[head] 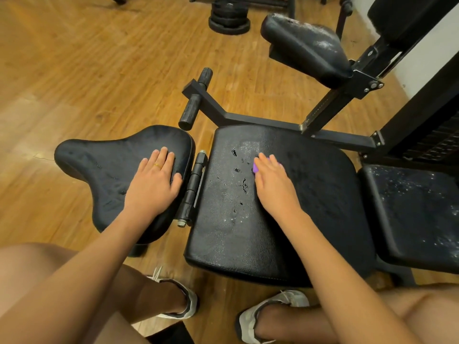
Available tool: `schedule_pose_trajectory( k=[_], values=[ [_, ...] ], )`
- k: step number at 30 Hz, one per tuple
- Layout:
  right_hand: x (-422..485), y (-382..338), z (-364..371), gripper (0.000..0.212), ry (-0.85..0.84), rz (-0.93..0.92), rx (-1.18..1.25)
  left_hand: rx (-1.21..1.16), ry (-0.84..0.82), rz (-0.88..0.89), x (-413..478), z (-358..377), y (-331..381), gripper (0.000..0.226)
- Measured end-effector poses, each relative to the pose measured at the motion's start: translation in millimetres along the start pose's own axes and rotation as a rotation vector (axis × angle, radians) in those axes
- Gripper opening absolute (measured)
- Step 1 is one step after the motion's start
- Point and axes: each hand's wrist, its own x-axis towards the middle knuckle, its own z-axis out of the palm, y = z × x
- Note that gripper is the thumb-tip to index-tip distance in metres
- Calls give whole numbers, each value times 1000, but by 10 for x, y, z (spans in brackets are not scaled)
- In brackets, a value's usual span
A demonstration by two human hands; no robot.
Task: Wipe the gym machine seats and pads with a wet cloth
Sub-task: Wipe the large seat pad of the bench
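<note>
A black gym machine fills the middle of the head view. Its wide seat (pixel 310 207) has cracked, flaking vinyl left of centre. My right hand (pixel 273 184) lies flat on this seat, pressing a purple cloth (pixel 255 167) of which only a small edge shows beside my fingers. A curved black pad (pixel 104 167) sits to the left of the seat, beyond a hinge. My left hand (pixel 154 182) rests palm-down on that pad, fingers spread, holding nothing. A worn upper pad (pixel 305 43) stands at the back, and a speckled pad (pixel 417 214) at the right.
A black frame bar with two roller handles (pixel 196 98) runs behind the seat. Stacked weight plates (pixel 228 18) lie on the wooden floor at the back. My knees and white shoes (pixel 268 314) are at the bottom, close to the seat's front edge.
</note>
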Motion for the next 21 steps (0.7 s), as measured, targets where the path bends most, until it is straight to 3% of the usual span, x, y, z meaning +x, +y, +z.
schedule_pose_trajectory(
  k=[8, 11, 16, 21],
  values=[
    [-916, 88, -17, 41, -85, 1, 78, -13, 19, -9, 12, 57, -14, 63],
    [-583, 88, 2, 37, -48, 3, 67, -34, 20, -10, 25, 77, -22, 64],
    [609, 201, 35, 13, 36, 30, -72, -56, 18, -17, 44, 76, 9, 65],
    [908, 176, 1, 13, 53, -1, -84, -31, 15, -22, 6, 27, 6, 64]
  ],
)
